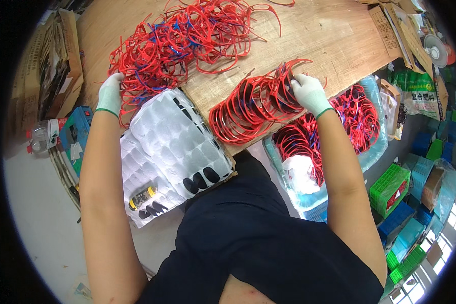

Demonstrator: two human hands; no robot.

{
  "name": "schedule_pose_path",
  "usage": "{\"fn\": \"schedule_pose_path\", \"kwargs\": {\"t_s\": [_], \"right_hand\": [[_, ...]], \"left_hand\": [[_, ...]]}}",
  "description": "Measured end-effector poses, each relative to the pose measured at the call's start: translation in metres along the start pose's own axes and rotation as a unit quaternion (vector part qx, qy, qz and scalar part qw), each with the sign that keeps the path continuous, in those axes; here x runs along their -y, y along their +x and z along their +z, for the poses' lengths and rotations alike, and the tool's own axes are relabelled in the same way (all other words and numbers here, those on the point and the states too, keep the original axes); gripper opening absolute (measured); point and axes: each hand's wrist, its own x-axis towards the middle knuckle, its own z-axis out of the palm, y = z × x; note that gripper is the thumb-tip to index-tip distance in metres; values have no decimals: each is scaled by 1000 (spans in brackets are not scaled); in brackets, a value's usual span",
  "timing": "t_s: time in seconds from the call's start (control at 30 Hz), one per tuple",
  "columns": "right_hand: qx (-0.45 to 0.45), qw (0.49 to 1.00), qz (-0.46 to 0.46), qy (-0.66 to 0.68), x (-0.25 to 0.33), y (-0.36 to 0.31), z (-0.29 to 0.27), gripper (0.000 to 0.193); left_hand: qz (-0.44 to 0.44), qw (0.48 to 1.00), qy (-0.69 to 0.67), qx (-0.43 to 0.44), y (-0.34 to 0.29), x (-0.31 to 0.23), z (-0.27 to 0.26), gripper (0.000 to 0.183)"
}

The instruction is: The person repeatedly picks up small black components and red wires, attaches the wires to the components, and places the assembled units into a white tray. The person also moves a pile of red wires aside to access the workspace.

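My left hand, in a white glove with a green cuff, is at the left edge of a tangled pile of red and blue glasses frames. Its fingers are closed on a red frame, partly hidden by the glove. On the wooden table's near side, red glasses stand nested in a row. At the right end of that row my right hand, gloved alike, closes on red glasses with dark lenses. Between my arms lies a white moulded tray with several black lenses in its pockets.
A lined blue crate full of red glasses stands below my right forearm. A yellow-capped jar rests on the tray. Flattened cardboard is stacked at left, near a plastic bottle. Green and blue crates fill the right side.
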Motion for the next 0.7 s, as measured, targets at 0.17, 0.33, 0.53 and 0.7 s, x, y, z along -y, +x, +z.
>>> {"fn": "schedule_pose_path", "kwargs": {"t_s": [0.17,0.33,0.53,0.7], "right_hand": [[-47,998,-45,-17,4,-33,-34,43],[-179,966,-81,167,72,-119,-41,30],[51,978,-201,8,209,-210,47,24],[12,984,-114,-134,240,-231,70,27]], "left_hand": [[85,996,10,-22,-32,-43,-36,33],[214,954,-161,134,-145,-74,-96,20],[217,931,-140,259,-228,10,-154,29],[81,919,-212,321,-315,110,-189,26]]}}
